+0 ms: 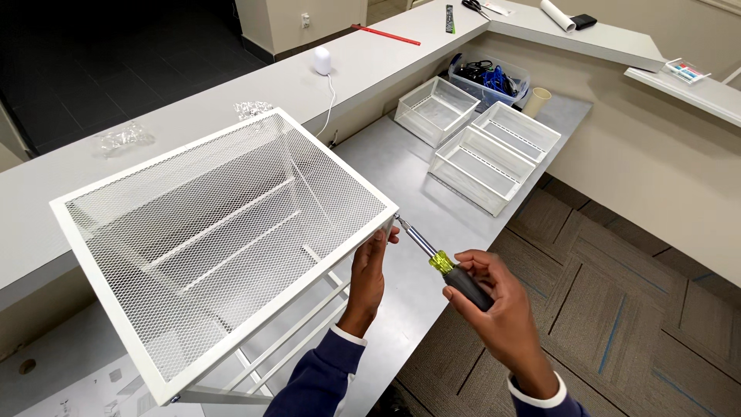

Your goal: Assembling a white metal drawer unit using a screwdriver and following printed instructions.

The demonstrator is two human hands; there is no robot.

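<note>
Two hands: left hand grips mesh rack corner, right hand grasps screwdriver, tip at corner.

I cannot see the screwdriver tip where it meets the mesh frame corner behind my left hand, the frame's lower legs run past the bottom edge, and the blue bin's contents are too small to identify.
</note>
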